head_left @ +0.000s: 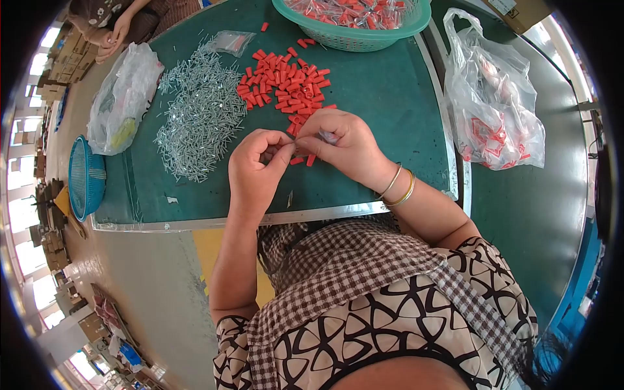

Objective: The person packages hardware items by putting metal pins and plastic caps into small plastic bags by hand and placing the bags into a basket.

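Note:
My left hand (257, 159) is closed in a pinch, its thumb and forefinger meeting the fingertips of my right hand (344, 146) over the table. From the curled fingers of my right hand pokes a crumpled bit of a small clear plastic bag (330, 137). What lies between the left fingertips is too small to make out. Just beyond my hands lies a heap of red plastic caps (286, 81), a few of them right under my fingers. Left of it spreads a large pile of silver screws (201, 117). A small filled clear packet (233, 42) rests at the pile's far edge.
A green basket (354, 43) full of filled packets stands at the table's (383, 91) far edge. White plastic bags lie at the left (123, 97) and right (494, 97). A blue basket (88, 179) sits by the left edge. Another person's hands (117, 32) show at far left.

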Available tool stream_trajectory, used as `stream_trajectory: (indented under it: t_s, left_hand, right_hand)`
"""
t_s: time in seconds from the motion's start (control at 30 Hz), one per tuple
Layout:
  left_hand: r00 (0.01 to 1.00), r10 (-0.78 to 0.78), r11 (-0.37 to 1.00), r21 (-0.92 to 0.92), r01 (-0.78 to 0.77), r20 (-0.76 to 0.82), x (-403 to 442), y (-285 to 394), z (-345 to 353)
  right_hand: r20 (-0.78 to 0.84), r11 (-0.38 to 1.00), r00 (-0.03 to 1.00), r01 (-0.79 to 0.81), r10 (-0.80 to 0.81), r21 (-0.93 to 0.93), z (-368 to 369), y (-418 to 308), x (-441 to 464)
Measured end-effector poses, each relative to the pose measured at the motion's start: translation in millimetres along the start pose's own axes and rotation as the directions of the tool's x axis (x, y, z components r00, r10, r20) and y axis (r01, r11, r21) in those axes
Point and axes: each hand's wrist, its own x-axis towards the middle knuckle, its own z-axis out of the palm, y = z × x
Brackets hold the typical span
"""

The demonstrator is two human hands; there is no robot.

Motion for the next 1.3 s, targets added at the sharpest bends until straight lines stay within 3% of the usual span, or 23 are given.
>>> stream_trajectory:
  t_s: [0.2, 0.3, 0.4, 0.6, 0.73, 0.8, 0.83, 0.9, 1.0, 1.03, 1.07, 1.13, 1.2, 1.3]
  left_hand:
    - [0.998, 0.052, 0.998, 0.03, -0.053, 0.021, 0.2, 1.5, -0.9]
    - [0.999, 0.038, 0.999, 0.016, -0.038, 0.027, 0.3, -1.0, -2.2]
    - [0.999, 0.014, 1.0, -0.007, -0.014, 0.031, -0.6, -5.1, -3.1]
    - [1.0, -0.004, 0.998, -0.06, 0.004, -0.003, 0.2, -9.1, -4.3]
    - [0.986, -0.069, 0.972, -0.234, 0.031, -0.155, -0.6, -9.6, -4.4]
    - [0.976, -0.066, 0.964, -0.266, 0.009, -0.206, -4.5, -13.1, -10.4]
    - [0.976, -0.104, 0.958, -0.282, 0.048, -0.19, -8.7, -13.7, -10.4]
    - [0.979, -0.125, 0.956, -0.285, 0.076, -0.16, -16.8, -15.5, -6.6]
    - [0.987, -0.093, 0.956, -0.288, 0.053, -0.128, -22.3, -20.5, -6.5]
    - [0.986, -0.1, 0.948, -0.313, 0.054, -0.131, -24.1, -20.3, -5.7]
    - [0.984, -0.115, 0.939, -0.338, 0.064, -0.134, -27.5, -20.8, -4.9]
    - [0.983, -0.116, 0.948, -0.313, 0.066, -0.142, -28.4, -15.9, -4.3]
    - [0.983, -0.121, 0.954, -0.291, 0.075, -0.141, -28.5, -10.9, -4.3]
    - [0.986, -0.085, 0.968, -0.246, 0.048, -0.142, -27.0, -11.0, -1.5]
  right_hand:
    - [0.017, 0.994, 0.999, 0.042, -0.04, -0.099, -3.9, -1.7, 1.2]
    - [-0.022, 0.996, 0.996, 0.08, -0.081, -0.036, -4.3, 3.1, 2.6]
    - [-0.003, 0.995, 0.998, -0.069, 0.069, 0.078, -6.2, -2.7, 2.5]
    - [0.002, 0.997, 1.0, 0.028, -0.028, -0.069, -13.1, -2.1, 5.6]
    - [-0.253, 0.997, 0.967, -0.035, 0.016, -0.072, -29.9, -17.0, 19.5]
    - [-0.452, 1.0, 0.892, 0.006, 0.005, 0.024, -56.4, -26.6, 39.1]
    - [-0.587, 0.999, 0.808, 0.035, -0.046, -0.03, -69.4, -41.1, 50.6]
    - [-0.65, 0.97, 0.722, 0.151, -0.239, -0.189, -97.4, -38.3, 78.5]
    - [-0.674, 0.994, 0.732, 0.046, -0.103, -0.102, -95.4, -31.1, 83.2]
    - [-0.626, 0.977, 0.779, 0.109, 0.031, 0.184, -82.5, -24.7, 76.6]
    - [-0.463, 0.884, 0.878, 0.117, 0.12, 0.452, -73.8, -18.6, 64.4]
    - [0.042, 0.435, 0.987, -0.106, 0.156, 0.894, -60.1, 7.7, 51.6]
    - [0.224, 0.228, 0.963, -0.255, 0.153, 0.94, -32.3, 19.0, 38.9]
    - [0.268, 0.191, 0.948, -0.299, 0.172, 0.935, -6.4, 18.4, 25.0]
